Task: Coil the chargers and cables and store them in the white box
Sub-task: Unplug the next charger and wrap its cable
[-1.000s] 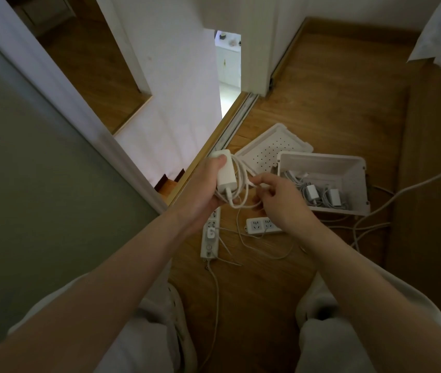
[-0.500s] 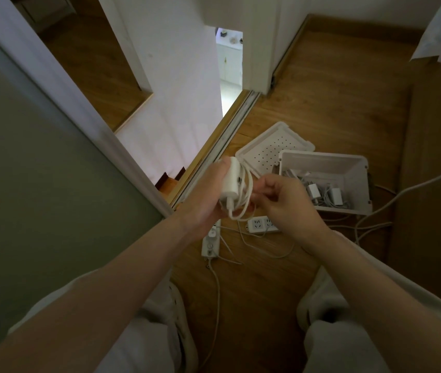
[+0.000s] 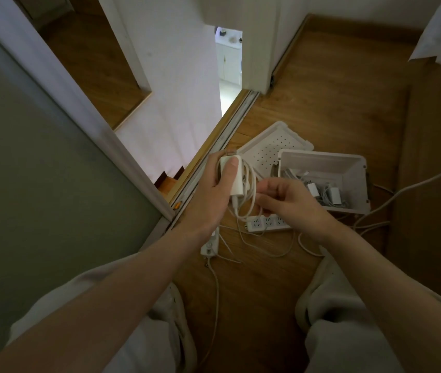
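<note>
My left hand [image 3: 214, 195] grips a white charger block [image 3: 237, 180], thumb laid across its face, with its white cable [image 3: 251, 197] looped around it. Just to the right, my right hand [image 3: 286, 203] pinches a strand of that cable, fingers curled. The white box [image 3: 354, 168] stands on the wooden floor to the right, and several coiled chargers [image 3: 327, 193] lie inside it. Its perforated lid [image 3: 267, 149] lies flat beside it, behind my hands.
A white power strip [image 3: 265, 223] lies on the floor under my hands, and another [image 3: 210, 246] pokes out below my left wrist. Loose white cables [image 3: 391, 200] trail right. A sliding-door track [image 3: 214, 146] and door frame run along the left. My knees are at the bottom.
Both hands have risen slightly and drawn closer together. The charger has turned in my left hand, and more cable now loops around it.
</note>
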